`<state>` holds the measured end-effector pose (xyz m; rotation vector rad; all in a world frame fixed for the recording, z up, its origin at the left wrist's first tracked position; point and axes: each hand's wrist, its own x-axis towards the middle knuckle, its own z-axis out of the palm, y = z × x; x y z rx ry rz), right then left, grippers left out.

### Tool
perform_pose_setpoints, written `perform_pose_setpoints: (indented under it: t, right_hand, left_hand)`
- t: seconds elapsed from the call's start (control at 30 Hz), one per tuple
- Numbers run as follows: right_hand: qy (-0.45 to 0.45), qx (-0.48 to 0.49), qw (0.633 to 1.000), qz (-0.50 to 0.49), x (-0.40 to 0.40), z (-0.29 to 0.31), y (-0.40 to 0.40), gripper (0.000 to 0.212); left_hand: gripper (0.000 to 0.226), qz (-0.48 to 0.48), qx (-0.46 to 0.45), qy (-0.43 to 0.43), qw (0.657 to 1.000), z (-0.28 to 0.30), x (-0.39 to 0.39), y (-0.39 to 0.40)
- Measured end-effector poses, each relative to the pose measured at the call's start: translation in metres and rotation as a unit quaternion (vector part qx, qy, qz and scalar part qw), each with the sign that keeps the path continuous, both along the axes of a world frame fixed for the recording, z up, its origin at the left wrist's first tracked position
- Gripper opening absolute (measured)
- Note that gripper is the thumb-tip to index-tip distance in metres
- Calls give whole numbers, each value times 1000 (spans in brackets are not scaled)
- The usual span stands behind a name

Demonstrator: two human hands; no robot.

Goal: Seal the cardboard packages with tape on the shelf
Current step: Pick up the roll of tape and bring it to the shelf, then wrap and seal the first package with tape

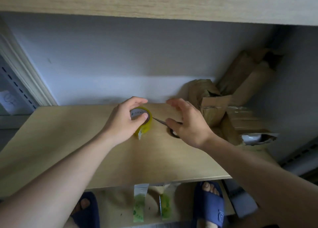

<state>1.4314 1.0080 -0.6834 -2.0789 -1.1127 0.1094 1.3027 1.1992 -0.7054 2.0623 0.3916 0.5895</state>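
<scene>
Gripping the yellow roll of clear tape point(143, 120) on the pale wooden shelf point(68, 141), the left hand point(125, 122) curled round it while the right hand point(187, 122) hovered spread above dark-handled scissors point(165, 124) near crumpled brown cardboard packages point(222, 110)

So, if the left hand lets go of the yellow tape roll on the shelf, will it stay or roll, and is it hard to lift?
The tape roll seems to stand on its edge under the left hand, so it may roll along the smooth shelf if released. It looks small and hollow, so probably light to lift. A loose end hangs at its front and might stick to the board.
</scene>
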Motion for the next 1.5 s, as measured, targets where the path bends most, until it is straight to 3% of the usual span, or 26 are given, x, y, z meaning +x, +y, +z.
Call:
perform_pose_setpoints:
  t: [0.2, 0.37, 0.5, 0.63, 0.77, 0.87, 1.0, 1.1, 1.23, 1.5]
  right_hand:
    - [-42, 80, 994, -58, 19, 13, -27, 52]
    - [-104, 171, 975, -95, 30, 25, -47, 35]
    - [-92, 208, 958, -172, 38, 25, -61, 47]
    - [-39, 192, 952, -235, 53, 26, -70, 61]
    - [45, 109, 970, -214, 59, 19, -68, 76]
    - [70, 62, 974, -206, 63, 13, -63, 85]
    - [121, 76, 962, -231, 66, 12, -61, 91]
    - [132, 60, 957, -250, 70, 11, -59, 78]
    - [171, 44, 946, -271, 78, 8, -55, 35]
    - [179, 80, 950, -242, 72, 1, -52, 29]
  left_hand:
    - [34, -2, 20, -5, 1000, 5, 45, -39]
    - [43, -28, -24, -21, 999, 7, 74, -71]
    - [52, -45, -84, -13, 995, 6, 97, -96]
    - [56, -28, -104, -4, 994, 1, 115, -115]
    - [73, -29, -105, 23, 994, -5, 125, -125]
    - [59, -40, -121, 36, 991, -12, 134, -124]
    - [61, -41, -122, 35, 991, -20, 143, -124]
    - [54, -33, -125, 47, 990, -16, 142, -128]
    - [38, -11, -121, 59, 991, -15, 141, -127]
    - [36, -17, -128, 54, 990, -7, 134, -123]
